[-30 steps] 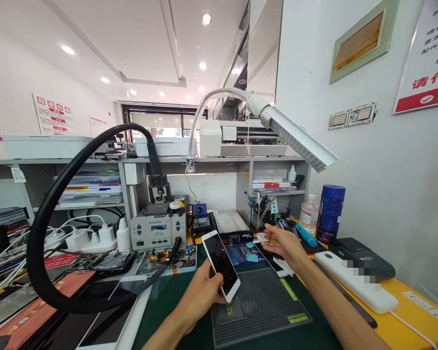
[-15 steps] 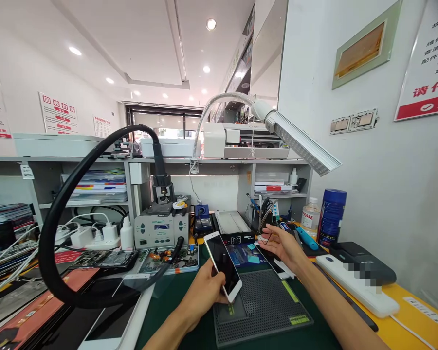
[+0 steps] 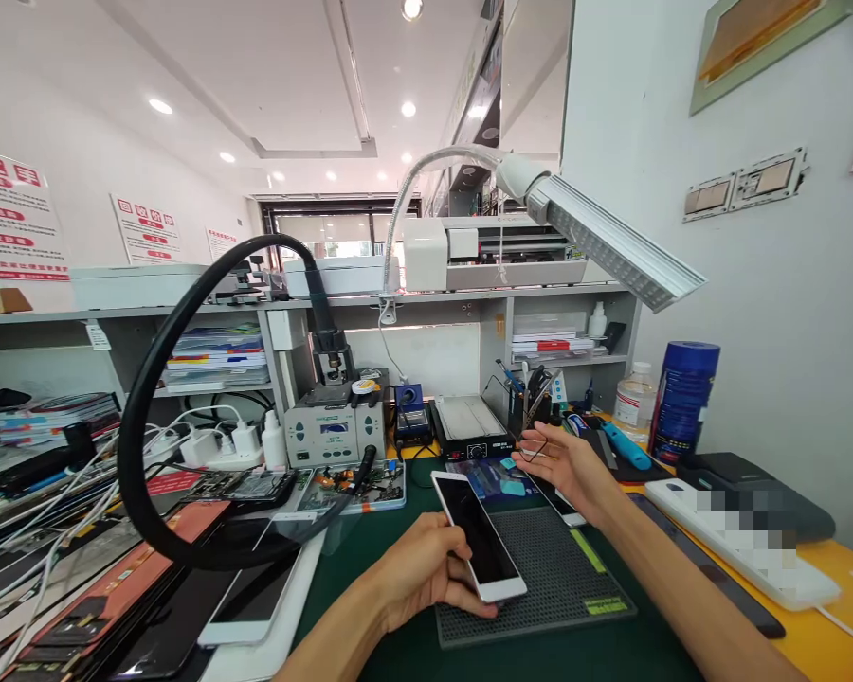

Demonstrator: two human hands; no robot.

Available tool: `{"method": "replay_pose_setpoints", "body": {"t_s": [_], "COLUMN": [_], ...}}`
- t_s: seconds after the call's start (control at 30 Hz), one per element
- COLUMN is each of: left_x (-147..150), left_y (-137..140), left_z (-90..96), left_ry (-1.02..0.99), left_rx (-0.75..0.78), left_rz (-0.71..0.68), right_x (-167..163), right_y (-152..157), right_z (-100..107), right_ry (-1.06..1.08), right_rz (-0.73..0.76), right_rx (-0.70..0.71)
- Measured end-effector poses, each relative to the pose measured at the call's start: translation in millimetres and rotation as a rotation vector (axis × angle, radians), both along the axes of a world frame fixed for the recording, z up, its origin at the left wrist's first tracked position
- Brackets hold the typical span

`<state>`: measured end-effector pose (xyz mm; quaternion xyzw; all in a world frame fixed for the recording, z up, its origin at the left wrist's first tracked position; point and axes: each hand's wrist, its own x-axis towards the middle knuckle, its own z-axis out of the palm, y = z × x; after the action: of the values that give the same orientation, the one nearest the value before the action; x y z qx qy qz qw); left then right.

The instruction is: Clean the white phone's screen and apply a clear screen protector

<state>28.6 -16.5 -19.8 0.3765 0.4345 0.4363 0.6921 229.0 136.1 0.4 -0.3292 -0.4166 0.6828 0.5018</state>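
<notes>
A white-framed smartphone (image 3: 478, 535) with a dark screen is tilted above the mat, gripped along its left side and lower end by my left hand (image 3: 426, 568). My right hand (image 3: 565, 469) hovers beyond the mat with its fingers apart and slightly bent. A thin dark line shows by those fingertips; whether they touch it I cannot tell. Under the right hand lies a second white-edged phone (image 3: 560, 502), partly covered. The grey perforated repair mat (image 3: 540, 587) rests below the held phone on the green work surface (image 3: 348, 578).
A black hose (image 3: 138, 445) arches over the left side from the grey rework station (image 3: 334, 434). Phones and parts crowd the left. A tool holder (image 3: 530, 407), a blue canister (image 3: 686, 398) and a white power strip (image 3: 739, 540) stand at the right. A lamp (image 3: 618, 242) hangs above.
My view has shifted, so the scene sits further right on the left side. The held phone has come lower and closer over the mat. My right hand stays raised near the tool holder.
</notes>
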Motion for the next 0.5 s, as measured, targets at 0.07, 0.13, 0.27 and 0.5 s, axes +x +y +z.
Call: {"method": "replay_pose_setpoints", "body": {"t_s": [0.07,0.13,0.27,0.5], "left_x": [-4,-10,-20,-15], "left_y": [2,5,10,4], "left_z": [-1.5,-4.5,-9.3,-5.0], "left_ry": [0.075,0.125,0.212,0.152], "left_rx": [-0.043,-0.127,-0.261,-0.257], "left_rz": [-0.016,-0.045,-0.06,0.037], "right_x": [0,-1,-4,-1], "right_y": [-4,-7,-12,-9], "right_z": [0,0,-1,-6], "right_ry": [0.011,0.007,-0.007,0.026], "right_rz": [0.023,0.041,0.078,0.088], "right_rx": [-0.006,-0.002,0.021,0.036]}}
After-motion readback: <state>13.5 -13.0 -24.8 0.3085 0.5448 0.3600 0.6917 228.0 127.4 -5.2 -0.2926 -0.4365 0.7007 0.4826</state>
